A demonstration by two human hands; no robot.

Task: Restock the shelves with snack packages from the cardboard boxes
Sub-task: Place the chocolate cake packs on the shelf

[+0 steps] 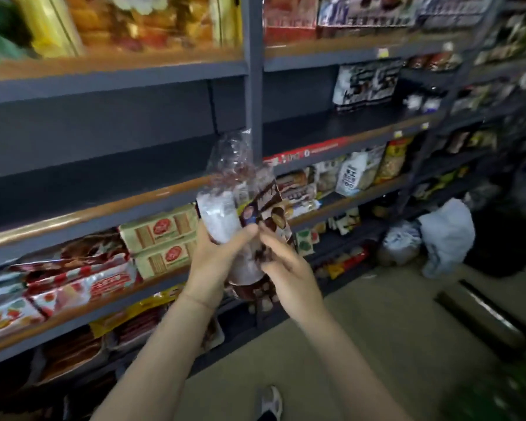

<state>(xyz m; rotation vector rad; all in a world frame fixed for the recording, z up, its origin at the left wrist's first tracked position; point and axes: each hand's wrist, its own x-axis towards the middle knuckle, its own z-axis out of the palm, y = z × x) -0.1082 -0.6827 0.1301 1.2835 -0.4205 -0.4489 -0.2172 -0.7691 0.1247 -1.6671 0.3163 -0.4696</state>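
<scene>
I am standing by the shelves with a pack (225, 214) in my hands. It is a clear bag with brown snacks inside, and it stands up tall, a bit tilted. My left hand (214, 262) wraps around the bottom half of it, fingers curled across the front. My right hand (286, 268) pinches the small brown packets (268, 208) on the right side of the bag with its fingertips. The picture is blurry, so I can't tell if those packets are inside the bag or loose against it.

The shelf (104, 153) right behind the pack is dark and bare, so I think the pack should go there. The shelf below has cracker boxes (161, 238) and red packs (82, 278) on it. I can't see any cardboard box from here.

What could go wrong? The bag looks floppy and slippery. If I let go with my left hand too soon, it could slide out and fall on the floor (377, 329). The loose top of the bag (231, 153) sits close to the grey post (254, 86), so it could catch there when I lift it in. If I only hold by my fingertips, the small packets could slip out. And if I stand it up tall on the shelf, it may tip over.
</scene>
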